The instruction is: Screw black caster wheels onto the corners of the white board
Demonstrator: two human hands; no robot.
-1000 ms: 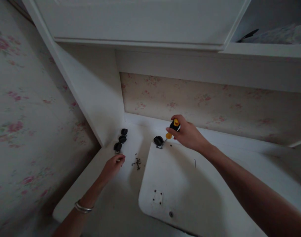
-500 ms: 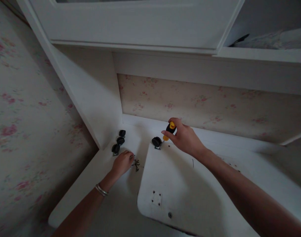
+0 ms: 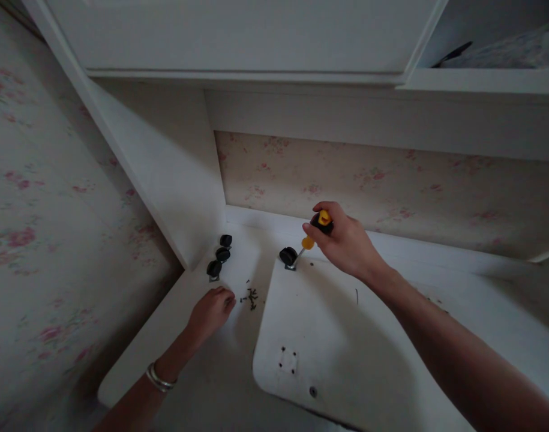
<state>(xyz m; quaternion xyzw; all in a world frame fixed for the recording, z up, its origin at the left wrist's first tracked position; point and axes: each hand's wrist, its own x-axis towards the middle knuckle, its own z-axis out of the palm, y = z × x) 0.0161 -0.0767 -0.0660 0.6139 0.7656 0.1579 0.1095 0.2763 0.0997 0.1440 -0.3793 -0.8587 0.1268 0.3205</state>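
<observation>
In my right hand (image 3: pixel 346 240) is a yellow and black screwdriver (image 3: pixel 308 242), its shaft slanting down to the metal plate of a black caster (image 3: pixel 288 257). That caster sits at the far left corner of a white board (image 3: pixel 328 336). My left hand (image 3: pixel 212 311) is closed, fingertips pinched together, just left of a small pile of dark screws (image 3: pixel 252 298); whatever may be in the pinch is too small to make out. Beyond it, three loose black casters (image 3: pixel 222 254) stand in a row.
The board lies on a white desktop (image 3: pixel 188 372) and has screw holes (image 3: pixel 287 360) near its front left corner. A white cabinet (image 3: pixel 238 42) overhangs the desk. A side panel (image 3: pixel 166 168) and floral-papered wall (image 3: pixel 22 240) stand at left.
My left hand has drawn back left and slightly down, away from the screws. My right hand and the screwdriver's handle have shifted a little right and up, the tip staying at the caster.
</observation>
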